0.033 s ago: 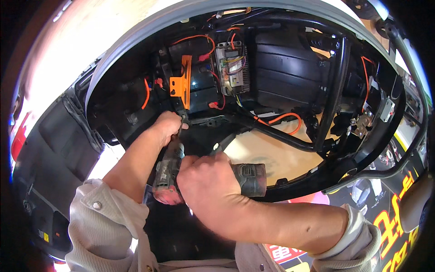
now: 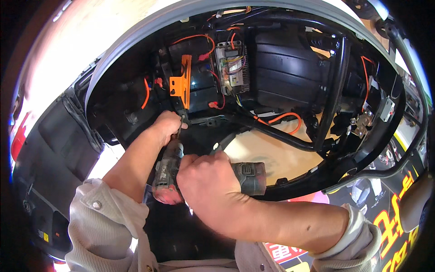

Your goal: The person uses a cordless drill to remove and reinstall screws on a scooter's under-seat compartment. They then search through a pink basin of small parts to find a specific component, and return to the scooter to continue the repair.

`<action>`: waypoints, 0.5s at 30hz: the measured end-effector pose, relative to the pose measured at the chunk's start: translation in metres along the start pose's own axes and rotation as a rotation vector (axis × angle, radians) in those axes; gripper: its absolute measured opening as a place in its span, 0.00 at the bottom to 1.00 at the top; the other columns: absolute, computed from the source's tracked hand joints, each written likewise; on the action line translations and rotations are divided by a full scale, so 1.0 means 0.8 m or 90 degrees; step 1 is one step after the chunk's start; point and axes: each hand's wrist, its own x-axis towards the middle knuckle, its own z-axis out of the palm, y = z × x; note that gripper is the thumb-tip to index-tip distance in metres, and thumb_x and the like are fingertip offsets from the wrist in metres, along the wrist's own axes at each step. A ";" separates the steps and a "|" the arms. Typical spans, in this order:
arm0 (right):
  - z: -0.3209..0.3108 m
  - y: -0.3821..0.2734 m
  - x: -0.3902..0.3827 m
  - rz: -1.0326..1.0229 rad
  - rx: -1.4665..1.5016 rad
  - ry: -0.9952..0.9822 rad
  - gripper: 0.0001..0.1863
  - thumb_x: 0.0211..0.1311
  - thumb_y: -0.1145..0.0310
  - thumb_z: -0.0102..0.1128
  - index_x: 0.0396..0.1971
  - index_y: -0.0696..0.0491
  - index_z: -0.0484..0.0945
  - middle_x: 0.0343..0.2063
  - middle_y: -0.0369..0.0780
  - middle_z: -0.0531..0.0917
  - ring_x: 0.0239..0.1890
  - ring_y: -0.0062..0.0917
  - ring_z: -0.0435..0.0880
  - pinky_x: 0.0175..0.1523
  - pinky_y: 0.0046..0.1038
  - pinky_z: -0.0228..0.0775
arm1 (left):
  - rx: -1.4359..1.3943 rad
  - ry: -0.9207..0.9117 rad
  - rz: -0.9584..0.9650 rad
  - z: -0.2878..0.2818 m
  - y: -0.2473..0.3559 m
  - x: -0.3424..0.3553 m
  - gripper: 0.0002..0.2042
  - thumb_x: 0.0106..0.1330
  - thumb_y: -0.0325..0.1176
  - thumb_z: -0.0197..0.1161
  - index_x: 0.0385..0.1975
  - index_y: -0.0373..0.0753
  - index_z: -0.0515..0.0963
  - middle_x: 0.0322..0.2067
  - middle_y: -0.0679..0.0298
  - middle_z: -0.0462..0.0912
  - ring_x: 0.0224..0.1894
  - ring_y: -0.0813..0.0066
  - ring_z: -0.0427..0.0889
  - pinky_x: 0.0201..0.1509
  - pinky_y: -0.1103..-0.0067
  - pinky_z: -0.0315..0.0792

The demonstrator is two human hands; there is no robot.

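Observation:
My right hand (image 2: 210, 179) is wrapped round the grip of a cordless drill (image 2: 166, 174). The worn tool has a dark body with a reddish back end, and its dark battery (image 2: 252, 178) sticks out to the right of my fist. From the drill's nose a thin bit (image 2: 178, 134) runs away from me towards my left hand (image 2: 167, 123). That hand is closed beside the bit's tip, against the black frame. What its fingers pinch is hidden. Just beyond stands an orange metal bracket (image 2: 179, 86), bolted beside a black battery block (image 2: 201, 86).
A finned silver control box (image 2: 233, 68) with coloured wires sits behind the bracket. Black frame tubes (image 2: 281, 137) cross to the right, with an orange cable (image 2: 298, 124) looped over them. A grey body rim (image 2: 131, 43) curves round the bay. At left hangs a dark panel (image 2: 54, 167).

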 end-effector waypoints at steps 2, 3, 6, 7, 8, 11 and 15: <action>-0.002 0.000 0.001 -0.003 -0.012 -0.009 0.13 0.53 0.66 0.68 0.37 0.57 0.84 0.24 0.35 0.87 0.29 0.24 0.89 0.39 0.27 0.74 | 0.017 -0.003 -0.003 -0.002 -0.001 0.006 0.06 0.67 0.22 0.66 0.27 0.34 0.79 0.22 0.59 0.76 0.20 0.65 0.69 0.24 0.63 0.62; -0.002 0.001 0.002 -0.007 -0.008 -0.021 0.13 0.53 0.66 0.68 0.37 0.56 0.85 0.24 0.35 0.87 0.30 0.24 0.89 0.39 0.28 0.74 | 0.014 0.000 -0.005 -0.002 -0.002 0.009 0.06 0.67 0.22 0.66 0.27 0.35 0.79 0.22 0.59 0.75 0.20 0.65 0.69 0.24 0.63 0.62; -0.010 0.006 0.008 -0.031 0.015 -0.060 0.12 0.53 0.66 0.69 0.36 0.55 0.86 0.27 0.35 0.87 0.33 0.24 0.90 0.40 0.30 0.74 | 0.007 0.010 -0.021 -0.001 0.000 0.008 0.05 0.66 0.21 0.66 0.27 0.35 0.79 0.22 0.60 0.74 0.20 0.66 0.69 0.24 0.64 0.61; -0.013 0.007 0.010 -0.044 0.030 -0.074 0.12 0.54 0.66 0.69 0.36 0.55 0.87 0.27 0.35 0.87 0.34 0.24 0.90 0.41 0.30 0.74 | 0.009 0.014 -0.031 -0.001 0.005 0.003 0.05 0.67 0.21 0.66 0.27 0.35 0.79 0.21 0.61 0.74 0.20 0.67 0.68 0.24 0.65 0.61; -0.015 0.007 0.012 -0.057 0.045 -0.087 0.11 0.54 0.65 0.69 0.35 0.54 0.87 0.28 0.35 0.87 0.34 0.24 0.90 0.41 0.31 0.74 | 0.010 0.018 -0.041 -0.001 0.008 0.000 0.06 0.67 0.21 0.65 0.27 0.35 0.79 0.21 0.61 0.73 0.20 0.67 0.68 0.25 0.65 0.61; -0.023 0.005 0.015 -0.068 0.000 -0.102 0.09 0.55 0.66 0.70 0.34 0.53 0.88 0.29 0.34 0.87 0.35 0.25 0.90 0.42 0.33 0.74 | 0.115 -0.027 -0.024 -0.005 0.004 0.003 0.10 0.77 0.30 0.53 0.42 0.37 0.82 0.32 0.63 0.84 0.19 0.76 0.63 0.22 0.73 0.60; -0.028 0.005 0.017 -0.067 0.008 -0.124 0.09 0.56 0.66 0.69 0.36 0.53 0.87 0.30 0.36 0.88 0.36 0.26 0.91 0.43 0.32 0.74 | 0.047 -0.007 -0.065 -0.008 0.002 0.009 0.11 0.78 0.30 0.52 0.42 0.37 0.83 0.30 0.65 0.82 0.20 0.75 0.64 0.23 0.72 0.60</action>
